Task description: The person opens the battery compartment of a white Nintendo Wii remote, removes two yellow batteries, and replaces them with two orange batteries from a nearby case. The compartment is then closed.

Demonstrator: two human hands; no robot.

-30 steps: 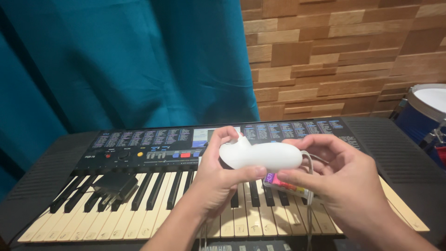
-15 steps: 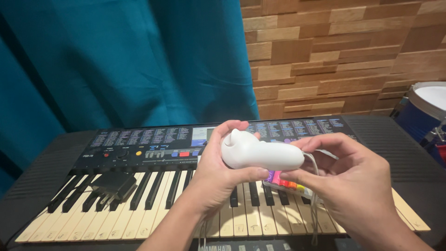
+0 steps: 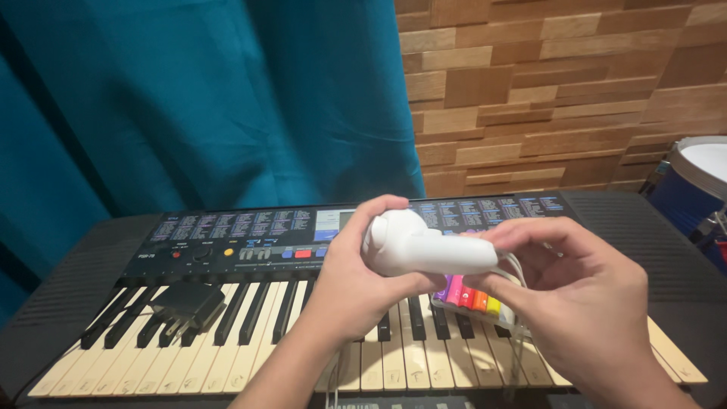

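Note:
I hold a smooth white handheld device point(image 3: 424, 246) with a rounded head and a straight handle above an electronic keyboard point(image 3: 227, 333). My left hand point(image 3: 356, 284) wraps the rounded head, thumb underneath. My right hand point(image 3: 575, 295) grips the handle end, from which a thin white cord point(image 3: 516, 266) loops down. Under the device, on the keys, lies a clear pack of coloured batteries point(image 3: 473, 301).
A black power adapter point(image 3: 185, 304) rests on the keys at the left. Behind the keyboard hang a teal curtain point(image 3: 189, 98) and a wooden block wall point(image 3: 560, 91). A blue drum with a white head point(image 3: 693, 178) stands at the right edge.
Both hands have turned the white device, so its rounded head now faces more toward me. The battery pack shows more fully beneath it.

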